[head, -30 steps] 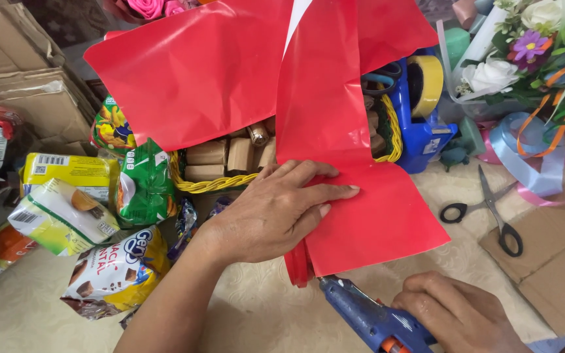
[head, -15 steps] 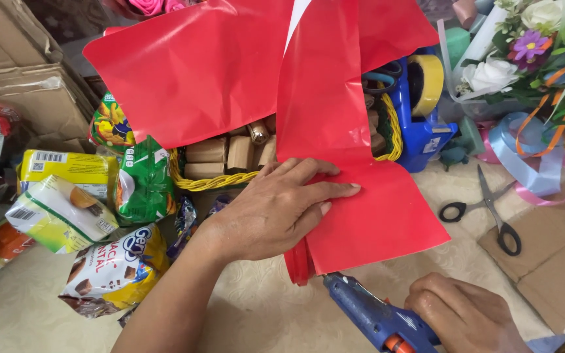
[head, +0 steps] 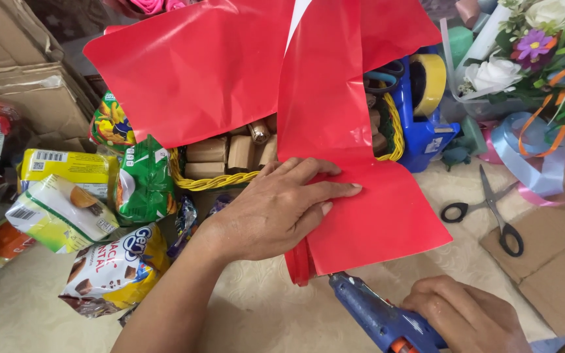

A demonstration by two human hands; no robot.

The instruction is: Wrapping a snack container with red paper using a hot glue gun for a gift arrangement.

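My left hand (head: 276, 209) lies flat on a folded sheet of red wrapping paper (head: 361, 216), pinning its pleated lower edge to the surface. More red paper (head: 197, 65) fans up over a yellow woven basket (head: 194, 180) holding brown rolls. My right hand (head: 465, 317) grips a blue glue gun (head: 377, 314); its nozzle points at the gathered bottom corner of the red paper, just below my left palm.
Several snack packets (head: 93, 216) lie to the left beside cardboard boxes (head: 14, 65). A blue tape dispenser (head: 423, 114) stands behind the paper. Black scissors (head: 492, 209), pastel ribbons (head: 537, 163), artificial flowers (head: 531, 46) and flat cardboard (head: 557, 261) are at the right.
My right hand has brought the glue gun up and left, so its nozzle is closer to the gathered paper corner. My left hand stays pressed on the paper.
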